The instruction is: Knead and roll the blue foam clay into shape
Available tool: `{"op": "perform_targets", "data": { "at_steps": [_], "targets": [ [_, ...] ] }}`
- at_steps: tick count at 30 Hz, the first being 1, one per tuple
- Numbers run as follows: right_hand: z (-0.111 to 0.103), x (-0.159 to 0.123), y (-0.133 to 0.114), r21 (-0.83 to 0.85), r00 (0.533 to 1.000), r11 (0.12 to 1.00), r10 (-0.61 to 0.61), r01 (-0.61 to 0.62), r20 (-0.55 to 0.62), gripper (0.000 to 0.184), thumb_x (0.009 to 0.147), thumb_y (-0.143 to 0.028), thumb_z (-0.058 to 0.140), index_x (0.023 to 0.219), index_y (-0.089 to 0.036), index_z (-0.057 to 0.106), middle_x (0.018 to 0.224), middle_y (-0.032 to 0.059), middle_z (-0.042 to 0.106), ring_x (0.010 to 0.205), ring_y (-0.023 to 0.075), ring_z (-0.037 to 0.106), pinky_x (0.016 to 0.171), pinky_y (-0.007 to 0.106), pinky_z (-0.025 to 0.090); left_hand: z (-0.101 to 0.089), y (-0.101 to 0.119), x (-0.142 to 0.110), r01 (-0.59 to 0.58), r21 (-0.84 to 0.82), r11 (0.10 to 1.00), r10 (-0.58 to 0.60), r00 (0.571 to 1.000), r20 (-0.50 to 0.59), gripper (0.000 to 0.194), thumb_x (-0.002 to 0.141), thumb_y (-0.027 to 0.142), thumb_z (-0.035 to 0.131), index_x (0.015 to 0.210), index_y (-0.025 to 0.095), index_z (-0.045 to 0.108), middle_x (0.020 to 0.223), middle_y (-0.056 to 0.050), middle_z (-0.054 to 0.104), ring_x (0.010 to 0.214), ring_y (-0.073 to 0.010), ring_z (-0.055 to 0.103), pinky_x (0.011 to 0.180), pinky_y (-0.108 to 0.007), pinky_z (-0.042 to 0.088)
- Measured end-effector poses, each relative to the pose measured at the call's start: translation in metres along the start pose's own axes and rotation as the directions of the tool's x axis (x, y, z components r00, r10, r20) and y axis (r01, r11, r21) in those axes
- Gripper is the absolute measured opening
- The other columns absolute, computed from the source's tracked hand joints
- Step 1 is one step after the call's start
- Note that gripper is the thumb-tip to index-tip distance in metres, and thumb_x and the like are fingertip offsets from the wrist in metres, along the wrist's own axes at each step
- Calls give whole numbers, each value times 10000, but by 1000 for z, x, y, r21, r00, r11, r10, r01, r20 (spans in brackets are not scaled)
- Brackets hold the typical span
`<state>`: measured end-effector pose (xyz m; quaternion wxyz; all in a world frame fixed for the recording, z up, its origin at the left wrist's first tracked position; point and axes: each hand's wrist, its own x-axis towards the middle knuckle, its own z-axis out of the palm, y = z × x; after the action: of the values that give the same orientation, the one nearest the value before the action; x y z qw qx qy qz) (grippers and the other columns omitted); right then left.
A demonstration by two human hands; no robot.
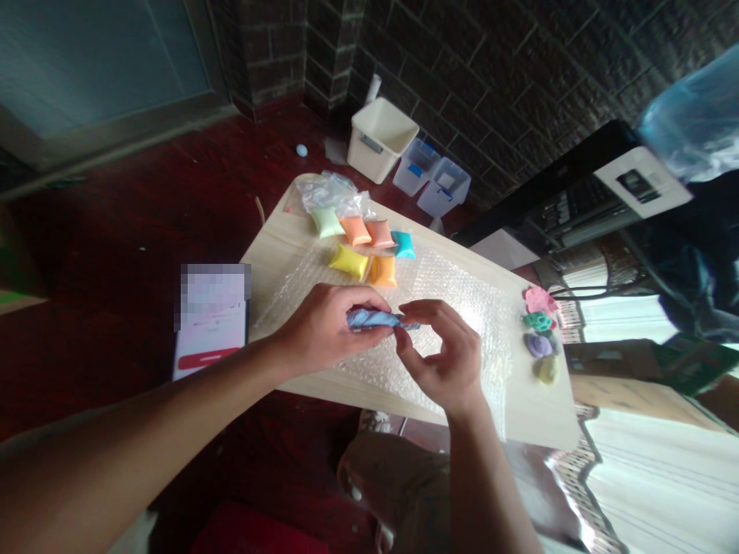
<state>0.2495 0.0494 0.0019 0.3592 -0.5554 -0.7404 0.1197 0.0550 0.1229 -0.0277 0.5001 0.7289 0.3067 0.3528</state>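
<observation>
A creased, twisted blue clay packet (374,318) is held above the table between both hands. My left hand (323,327) wraps around its left part, with the thumb below and the fingers above. At the packet's narrow right end, my right hand (442,354) pinches with thumb and index finger. Just beyond the hands lie plump clay packets on bubble wrap (456,308): a yellow packet (349,261), an orange packet (383,271), a teal packet (404,245) and a pale green packet (327,222), among others. Part of the blue packet is hidden by my fingers.
Clear plastic bags (338,194) lie at the table's far left corner. Shaped clay pieces, including a pink piece (540,300) and a purple piece (539,345), line the right edge. A phone-like screen (211,338) stands left. Bins (378,142) sit on the floor behind.
</observation>
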Motion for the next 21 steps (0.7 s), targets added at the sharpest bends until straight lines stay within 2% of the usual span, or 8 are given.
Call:
{"op": "perform_targets", "data": {
  "at_steps": [8,15,21],
  "targets": [
    [0,2,-1,35,1000,999,2,-2,16,119,879,-126,705,939,-227,727,1019,61,761,940,222,732,822,389,585,0,-1,-1,-16,-12,1000,16,1000,-17,155,847,237,754,982,160,764,920,-25,792,809,-158,721,722,-255,532],
    [0,3,-2,44,997,998,32,-36,77,110,860,-122,665,905,-222,666,1098,78,747,999,241,723,863,401,569,1,-1,-2,-36,34,999,35,999,12,160,841,226,762,983,154,778,924,-22,797,818,-154,725,741,-255,521],
    [0,1,0,82,995,994,67,-73,78,91,908,-138,638,947,-221,638,1090,72,739,996,221,707,858,371,556,1,-2,-2,22,-43,999,-21,1000,18,172,888,285,741,1006,163,772,919,-13,780,822,-149,702,723,-251,502]
  ]
}}
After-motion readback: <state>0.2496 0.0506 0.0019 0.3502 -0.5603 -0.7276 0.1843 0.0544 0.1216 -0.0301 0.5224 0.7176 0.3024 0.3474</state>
